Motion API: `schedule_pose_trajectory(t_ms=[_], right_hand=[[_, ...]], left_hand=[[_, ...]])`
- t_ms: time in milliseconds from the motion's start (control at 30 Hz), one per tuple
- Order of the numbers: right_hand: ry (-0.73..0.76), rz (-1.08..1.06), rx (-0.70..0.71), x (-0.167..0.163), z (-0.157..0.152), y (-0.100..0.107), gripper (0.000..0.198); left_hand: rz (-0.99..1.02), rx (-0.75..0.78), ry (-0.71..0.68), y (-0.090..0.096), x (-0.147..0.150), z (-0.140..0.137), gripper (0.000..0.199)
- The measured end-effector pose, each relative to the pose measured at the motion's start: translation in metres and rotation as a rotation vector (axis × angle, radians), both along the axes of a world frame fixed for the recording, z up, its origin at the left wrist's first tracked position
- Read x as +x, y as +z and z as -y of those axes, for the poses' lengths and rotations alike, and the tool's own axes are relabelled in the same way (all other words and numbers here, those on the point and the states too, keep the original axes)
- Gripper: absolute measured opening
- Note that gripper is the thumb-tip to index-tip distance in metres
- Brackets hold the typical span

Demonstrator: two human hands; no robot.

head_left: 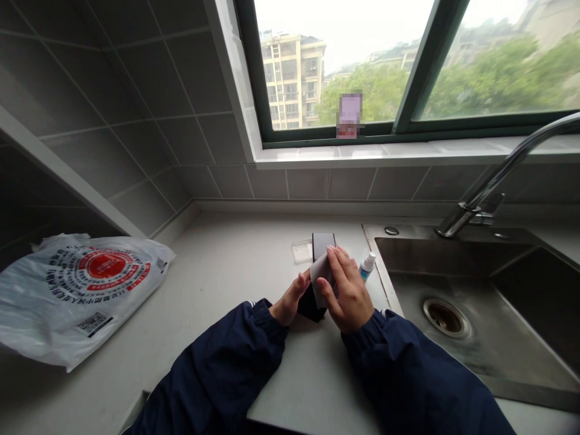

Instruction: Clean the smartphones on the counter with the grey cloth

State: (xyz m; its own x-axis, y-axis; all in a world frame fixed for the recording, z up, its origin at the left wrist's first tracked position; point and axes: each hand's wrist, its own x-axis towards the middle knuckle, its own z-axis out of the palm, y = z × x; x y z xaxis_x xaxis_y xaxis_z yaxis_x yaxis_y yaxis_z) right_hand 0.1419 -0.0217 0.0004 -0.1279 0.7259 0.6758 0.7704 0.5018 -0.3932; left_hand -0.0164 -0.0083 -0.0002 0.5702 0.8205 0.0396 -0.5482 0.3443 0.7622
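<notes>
A small grey cloth [319, 283] is between my hands, above a flat black phone-like thing [310, 305] on the counter. The far end of this black thing reflects pale light. My right hand [351, 293] lies over the cloth, fingers together and thumb on its near side. At the cloth's left edge, my left hand [289, 303] is closed on it; its fingertips are partly hidden. Just left of the black thing lies a clear plastic case [301, 251]. A small spray bottle [367, 266] with a white cap stands beyond my right hand.
On the right, a steel sink [396, 296] with a curved chrome faucet [471, 205] is set into the white counter [235, 260]. A printed white plastic bag [104, 290] rests at the left. Tiled wall and a window sill [308, 158] bound the back.
</notes>
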Motion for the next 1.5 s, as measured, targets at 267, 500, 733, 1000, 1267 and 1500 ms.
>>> schedule_pose_trajectory(t_ms=[267, 500, 733, 1000, 1267, 1500], right_hand=[[-0.043, -0.031, 0.004, 0.001, -0.002, -0.002, 0.062], [-0.065, -0.049, 0.006, 0.0, -0.003, -0.005, 0.058], [-0.005, 0.037, -0.015, -0.001, 0.0, -0.001, 0.055], [0.115, 0.161, -0.045, -0.006, 0.006, -0.001, 0.033], [0.213, 0.245, -0.111, -0.012, 0.011, -0.004, 0.034], [0.208, 0.256, -0.118, -0.011, 0.011, -0.002, 0.034]], left_hand=[[-0.032, -0.077, 0.012, 0.001, -0.002, -0.003, 0.085], [-0.068, -0.101, -0.01, 0.006, -0.003, -0.004, 0.085], [-0.022, -0.056, -0.034, 0.005, 0.001, -0.002, 0.083], [0.105, -0.046, 0.054, 0.001, 0.011, -0.007, 0.078], [0.181, -0.239, -0.005, 0.006, 0.009, -0.006, 0.082], [0.145, -0.227, -0.045, 0.005, 0.007, -0.007, 0.086]])
